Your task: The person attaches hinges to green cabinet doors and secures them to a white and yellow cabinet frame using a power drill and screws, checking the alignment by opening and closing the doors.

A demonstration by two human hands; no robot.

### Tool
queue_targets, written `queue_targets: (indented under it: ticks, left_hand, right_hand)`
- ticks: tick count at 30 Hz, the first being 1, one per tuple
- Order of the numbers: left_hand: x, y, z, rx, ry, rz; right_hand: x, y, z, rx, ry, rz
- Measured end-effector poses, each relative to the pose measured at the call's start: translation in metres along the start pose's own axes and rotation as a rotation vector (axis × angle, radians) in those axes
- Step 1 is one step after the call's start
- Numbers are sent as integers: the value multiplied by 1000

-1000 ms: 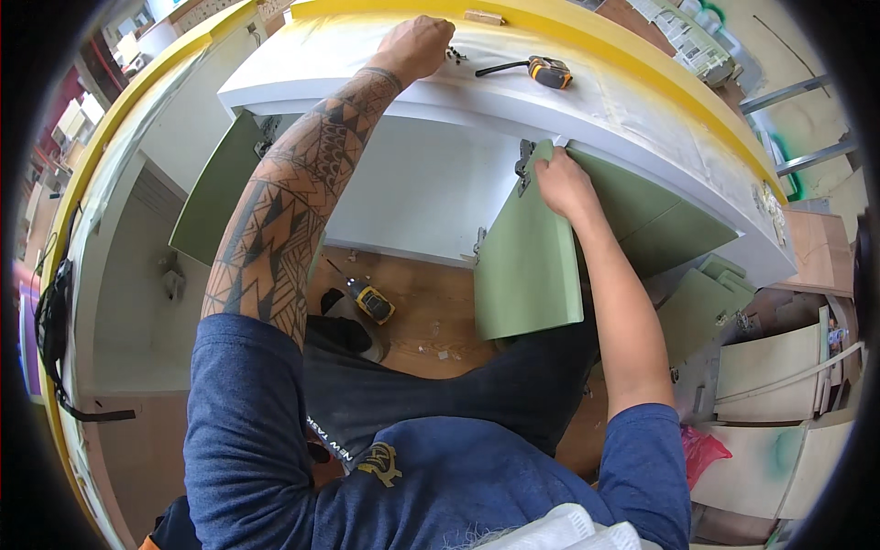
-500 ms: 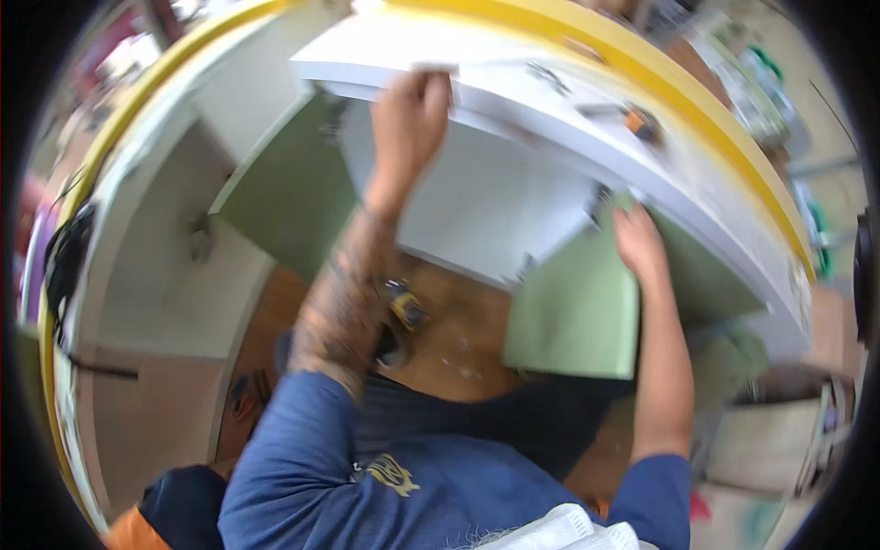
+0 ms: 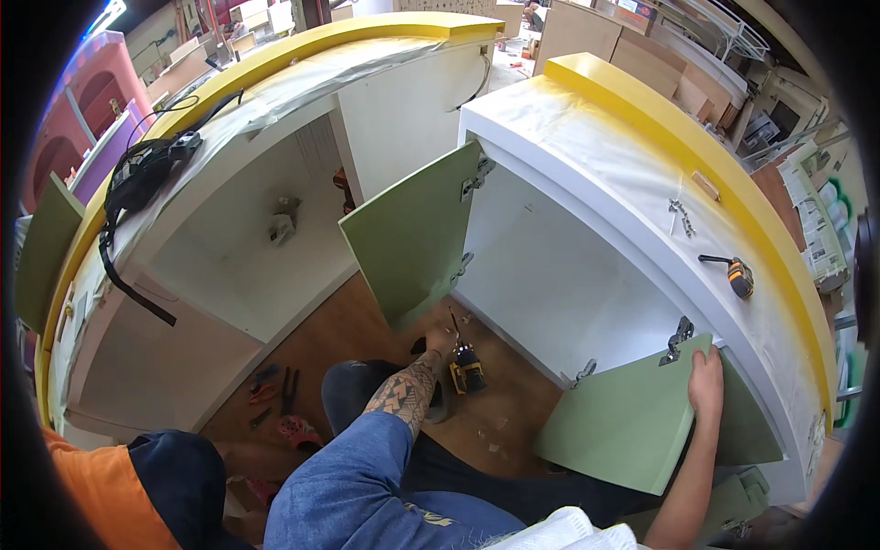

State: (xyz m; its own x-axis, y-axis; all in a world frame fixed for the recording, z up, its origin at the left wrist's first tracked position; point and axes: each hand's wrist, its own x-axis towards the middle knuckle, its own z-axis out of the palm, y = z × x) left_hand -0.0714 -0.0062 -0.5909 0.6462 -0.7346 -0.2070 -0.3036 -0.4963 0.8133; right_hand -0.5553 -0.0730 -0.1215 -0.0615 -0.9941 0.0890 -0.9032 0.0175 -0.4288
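My right hand [image 3: 706, 385] is closed round the upper outer edge of a green cabinet door [image 3: 614, 417], which stands open on metal hinges [image 3: 677, 340]. Low down by the wooden floor, my left hand [image 3: 441, 338] is beside a yellow-and-black cordless drill [image 3: 467, 368] with a long bit. Its fingers are too small and partly hidden to make out. A second green door [image 3: 417, 229] hangs open on the left side of the white cabinet [image 3: 559, 247], its lower corner close to my left hand.
On the curved white top lie a yellow-and-black tape measure [image 3: 740, 277] and several small metal pieces [image 3: 680, 218]. A person in orange and navy [image 3: 119, 486] is close at my lower left. Pliers [image 3: 290, 391] lie on the floor there. Cables and a black strap [image 3: 137, 192] drape over the left counter.
My left hand has dropped from the cabinet's top edge to the floor beside the drill. My right hand still holds the right door. The view has shifted, showing more of the left counter.
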Motion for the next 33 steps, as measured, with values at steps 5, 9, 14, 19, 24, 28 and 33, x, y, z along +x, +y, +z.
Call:
queue_targets:
  ticks: [5,9,14,19,24,28,33]
  left_hand:
    - [11,15,53,-15,-122,-28]
    - [57,-41,40,-232,64,-30]
    - [87,-41,76,-64,-165,151]
    - [120,-40,26,-388,-4,-26]
    - [89,15,27,-624,-244,-250]
    - [88,34,8,-431,-77,-239]
    - [88,58,-1,-354,-183,-291]
  right_hand:
    - [-6,10,-13,-49,27,28]
    - [-3,-9,-3,-21,-19,14]
    - [-1,17,-5,-62,37,27]
    - [-5,-6,-9,7,-14,12]
    - [-13,0,-15,-113,76,41]
    - [-12,-10,-14,-55,-7,50]
    - [-14,-12,-13,-92,58,71]
